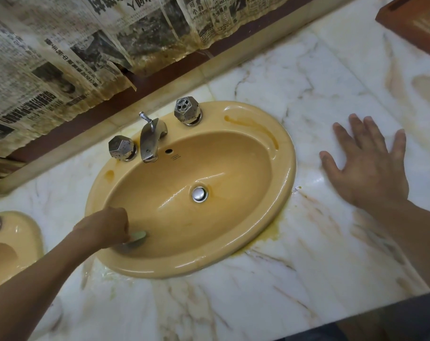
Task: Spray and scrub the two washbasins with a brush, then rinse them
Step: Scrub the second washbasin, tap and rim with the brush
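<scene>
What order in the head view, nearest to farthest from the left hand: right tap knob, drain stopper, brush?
1. brush, gripped in the left hand, near-left in the washbasin.
2. drain stopper, at its centre.
3. right tap knob, back rim.

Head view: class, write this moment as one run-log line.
step: scrubbing | left hand: grips brush on near-left wall of yellow basin | right hand: open over marble counter | tap: no flow
</scene>
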### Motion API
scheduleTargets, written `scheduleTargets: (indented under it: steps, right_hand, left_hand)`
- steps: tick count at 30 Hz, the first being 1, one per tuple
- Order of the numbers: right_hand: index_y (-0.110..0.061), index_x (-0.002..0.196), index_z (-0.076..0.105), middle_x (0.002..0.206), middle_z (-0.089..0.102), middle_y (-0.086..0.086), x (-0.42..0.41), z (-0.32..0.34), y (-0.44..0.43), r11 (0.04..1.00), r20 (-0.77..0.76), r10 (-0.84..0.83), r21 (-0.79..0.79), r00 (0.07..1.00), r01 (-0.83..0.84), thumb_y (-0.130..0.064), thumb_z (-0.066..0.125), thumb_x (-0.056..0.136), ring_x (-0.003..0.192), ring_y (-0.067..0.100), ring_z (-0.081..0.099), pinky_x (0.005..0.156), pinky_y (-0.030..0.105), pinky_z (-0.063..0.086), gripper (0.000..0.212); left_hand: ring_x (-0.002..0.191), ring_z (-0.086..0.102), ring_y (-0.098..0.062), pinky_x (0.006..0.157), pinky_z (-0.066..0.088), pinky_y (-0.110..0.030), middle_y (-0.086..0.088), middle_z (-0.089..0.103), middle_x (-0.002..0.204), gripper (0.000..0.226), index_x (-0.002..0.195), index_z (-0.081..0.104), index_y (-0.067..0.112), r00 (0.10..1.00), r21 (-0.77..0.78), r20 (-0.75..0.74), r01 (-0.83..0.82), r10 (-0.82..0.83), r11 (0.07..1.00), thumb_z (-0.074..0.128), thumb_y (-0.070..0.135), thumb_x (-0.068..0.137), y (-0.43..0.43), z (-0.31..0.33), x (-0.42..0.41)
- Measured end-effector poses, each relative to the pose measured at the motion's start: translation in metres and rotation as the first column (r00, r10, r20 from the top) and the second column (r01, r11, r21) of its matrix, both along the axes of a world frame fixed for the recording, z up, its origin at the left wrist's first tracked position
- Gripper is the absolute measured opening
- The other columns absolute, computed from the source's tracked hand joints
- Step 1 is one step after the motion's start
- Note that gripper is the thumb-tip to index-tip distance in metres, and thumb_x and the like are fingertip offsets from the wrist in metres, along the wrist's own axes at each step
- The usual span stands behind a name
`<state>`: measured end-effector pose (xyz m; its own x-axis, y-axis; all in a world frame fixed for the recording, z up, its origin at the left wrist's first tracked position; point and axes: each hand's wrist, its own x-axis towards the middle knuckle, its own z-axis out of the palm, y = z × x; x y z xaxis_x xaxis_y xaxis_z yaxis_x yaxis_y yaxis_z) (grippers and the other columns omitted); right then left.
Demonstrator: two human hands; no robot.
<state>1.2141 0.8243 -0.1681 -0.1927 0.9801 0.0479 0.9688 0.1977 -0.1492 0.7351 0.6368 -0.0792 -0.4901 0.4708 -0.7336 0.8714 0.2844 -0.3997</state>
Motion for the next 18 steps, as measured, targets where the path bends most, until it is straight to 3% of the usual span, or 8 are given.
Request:
scheduleTargets:
  steps: [3,5,7,9,11,15,18]
  right_hand:
    - [-0.027,0.159,0.025,0.169,0.016,0.001,0.000,0.000,0.001,1.000,0.010,0.004,-0.004,1.000,-0.004,-0.065,0.017,0.100,0.156,0.020,0.008,0.122,0.063,0.006,0.071]
    - [-0.028,0.159,0.024,0.169,0.015,0.001,0.001,-0.001,0.001,1.000,0.015,0.005,-0.007,1.000,-0.004,-0.066,0.016,0.099,0.156,0.020,0.007,0.122,0.063,0.005,0.071]
    - [-0.028,0.159,0.024,0.169,0.016,0.001,0.001,-0.001,0.001,1.000,0.014,0.003,-0.004,1.000,-0.003,-0.066,0.016,0.099,0.156,0.020,0.008,0.122,0.063,0.005,0.071]
    - [-0.027,0.159,0.025,0.169,0.016,0.002,0.000,-0.001,0.000,1.000,0.011,0.001,0.002,1.000,-0.001,-0.065,0.018,0.100,0.156,0.021,0.009,0.122,0.063,0.005,0.071]
    - [-0.027,0.159,0.025,0.169,0.016,0.001,0.000,0.000,0.000,1.000,0.013,-0.004,0.000,1.000,0.004,-0.065,0.018,0.100,0.156,0.020,0.008,0.122,0.062,0.004,0.070]
    - [-0.028,0.159,0.024,0.169,0.014,0.000,0.001,-0.001,0.001,1.000,0.022,-0.003,-0.003,1.000,0.003,-0.065,0.016,0.100,0.156,0.019,0.007,0.122,0.062,0.004,0.070]
    - [-0.028,0.159,0.025,0.169,0.016,0.000,0.000,-0.002,0.000,1.000,0.016,-0.007,0.010,1.000,0.007,-0.064,0.018,0.100,0.156,0.019,0.008,0.122,0.062,0.004,0.069]
  left_hand:
    - [0.069,0.059,-0.010,0.062,0.046,-0.019,0.009,0.070,0.073,0.020,0.068,0.073,0.027,0.992,-0.046,0.081,-0.093,0.096,0.995,0.078,0.037,0.085,-0.001,0.013,-0.002]
    - [0.069,0.060,-0.012,0.063,0.049,-0.023,0.008,0.068,0.075,0.018,0.075,0.074,0.028,0.996,0.024,0.007,-0.085,0.084,0.996,0.075,0.041,0.087,-0.004,0.018,-0.011]
    - [0.070,0.061,-0.016,0.062,0.052,-0.029,0.006,0.064,0.080,0.020,0.083,0.070,0.029,0.990,0.158,-0.142,0.035,-0.013,0.987,0.063,0.045,0.094,-0.007,0.019,-0.021]
    - [0.059,0.054,-0.022,0.049,0.044,-0.031,0.004,0.055,0.077,0.020,0.087,0.067,0.025,0.917,0.296,-0.266,0.372,-0.297,0.880,0.060,0.040,0.097,-0.010,0.016,-0.028]
    - [0.045,0.045,-0.026,0.037,0.032,-0.027,0.001,0.047,0.073,0.012,0.097,0.068,0.018,0.814,0.364,-0.308,0.580,-0.493,0.729,0.074,0.024,0.089,-0.007,0.013,-0.035]
    - [0.045,0.052,-0.031,0.041,0.033,-0.026,-0.006,0.046,0.075,0.031,0.116,0.064,0.015,0.801,0.532,-0.329,0.595,-0.500,0.602,0.076,0.009,0.087,0.023,0.014,-0.040]
    - [0.046,0.051,-0.034,0.043,0.033,-0.027,-0.010,0.048,0.075,0.029,0.122,0.063,0.009,0.768,0.583,-0.331,0.624,-0.549,0.521,0.059,0.008,0.093,0.031,0.009,-0.033]
